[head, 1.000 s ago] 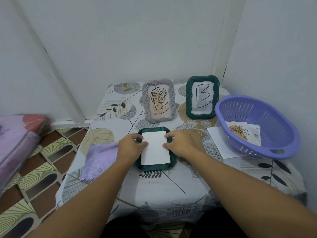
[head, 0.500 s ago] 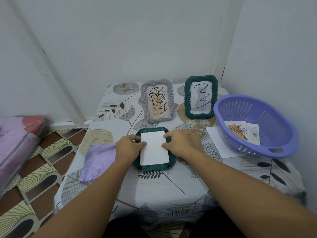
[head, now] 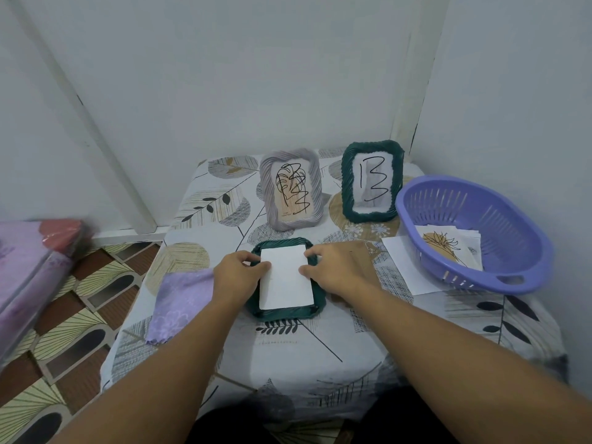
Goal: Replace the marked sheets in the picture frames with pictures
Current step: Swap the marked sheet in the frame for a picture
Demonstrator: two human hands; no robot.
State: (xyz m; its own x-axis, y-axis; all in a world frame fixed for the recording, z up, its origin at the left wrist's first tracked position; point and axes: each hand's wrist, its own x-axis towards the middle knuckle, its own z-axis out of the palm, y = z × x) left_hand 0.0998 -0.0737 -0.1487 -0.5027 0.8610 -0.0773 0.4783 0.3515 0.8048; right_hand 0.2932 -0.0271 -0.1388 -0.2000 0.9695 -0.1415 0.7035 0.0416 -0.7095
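Before the basket point(head: 474, 232), on the worktop point(head: 288, 363), I am pinching the white sheet point(head: 286, 277) over the face-down frame point(head: 288, 312) with my left hand point(head: 238, 274) and right hand point(head: 333, 270); I should be squaring its edges evenly.

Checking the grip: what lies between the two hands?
In the head view, a white sheet on the flat green frame lies between left hand and right hand.

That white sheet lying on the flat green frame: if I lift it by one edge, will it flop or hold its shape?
The white sheet lies flat with crisp straight edges, so it is probably stiff card that would hold its shape. It looks thin and likely light, so it may slide on the green frame if pushed. The left hand and right hand steady it with fingertips.
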